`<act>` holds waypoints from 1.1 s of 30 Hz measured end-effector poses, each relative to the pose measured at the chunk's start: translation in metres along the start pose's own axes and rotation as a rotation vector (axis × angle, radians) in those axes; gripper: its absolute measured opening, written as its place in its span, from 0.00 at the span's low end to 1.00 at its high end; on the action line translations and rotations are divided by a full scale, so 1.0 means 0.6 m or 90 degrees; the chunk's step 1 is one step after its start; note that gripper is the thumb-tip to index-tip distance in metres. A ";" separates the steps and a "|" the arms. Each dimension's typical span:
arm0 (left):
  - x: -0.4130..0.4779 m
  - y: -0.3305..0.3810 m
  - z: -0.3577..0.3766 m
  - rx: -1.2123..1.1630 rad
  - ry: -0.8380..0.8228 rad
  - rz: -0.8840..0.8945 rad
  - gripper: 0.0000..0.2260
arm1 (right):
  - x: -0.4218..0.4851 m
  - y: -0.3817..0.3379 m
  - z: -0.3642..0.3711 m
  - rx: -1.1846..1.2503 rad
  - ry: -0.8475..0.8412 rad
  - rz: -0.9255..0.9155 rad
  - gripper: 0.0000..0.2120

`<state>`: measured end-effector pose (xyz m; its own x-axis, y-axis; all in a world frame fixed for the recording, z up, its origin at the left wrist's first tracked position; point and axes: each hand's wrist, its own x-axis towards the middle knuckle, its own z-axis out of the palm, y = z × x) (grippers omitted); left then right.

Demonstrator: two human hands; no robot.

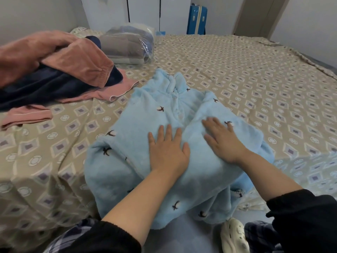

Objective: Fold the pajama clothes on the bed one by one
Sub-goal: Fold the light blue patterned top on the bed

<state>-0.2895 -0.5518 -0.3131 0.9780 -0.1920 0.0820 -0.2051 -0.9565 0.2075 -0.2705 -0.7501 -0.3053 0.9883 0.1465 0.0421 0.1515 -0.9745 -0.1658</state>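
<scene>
our left hand (166, 152) and right hand (223, 138) spread flat on the blue pajama (142, 110), pink and navy clothes (54, 70) at ten o'clock on the bed (237, 73)

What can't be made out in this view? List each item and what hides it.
Head view throughout.
The blue pajama top: its middle is covered by the left hand and right hand.
The navy garment: mostly under the pink garment, type unclear.
The pink garment: cut off by the left frame edge.
The plastic bag: contents blurred behind crinkled film.
The blue suitcase: base hidden behind the bed.
</scene>
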 end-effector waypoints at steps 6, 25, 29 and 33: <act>0.007 0.005 0.006 -0.008 0.004 -0.005 0.27 | 0.074 0.030 0.008 -0.057 -0.067 -0.012 0.24; 0.006 0.005 0.017 0.016 0.013 0.004 0.31 | 0.055 0.093 -0.005 -0.069 -0.054 0.040 0.30; 0.005 0.004 0.014 0.017 0.012 0.002 0.28 | 0.082 0.099 -0.029 -0.115 -0.037 0.278 0.30; 0.007 0.005 0.014 0.030 0.024 0.003 0.30 | 0.004 -0.018 -0.024 -0.106 -0.009 -0.012 0.37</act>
<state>-0.2860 -0.5573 -0.3203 0.9746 -0.1887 0.1204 -0.2067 -0.9652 0.1605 -0.2700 -0.7419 -0.2889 0.9856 0.1664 0.0298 0.1664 -0.9861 0.0001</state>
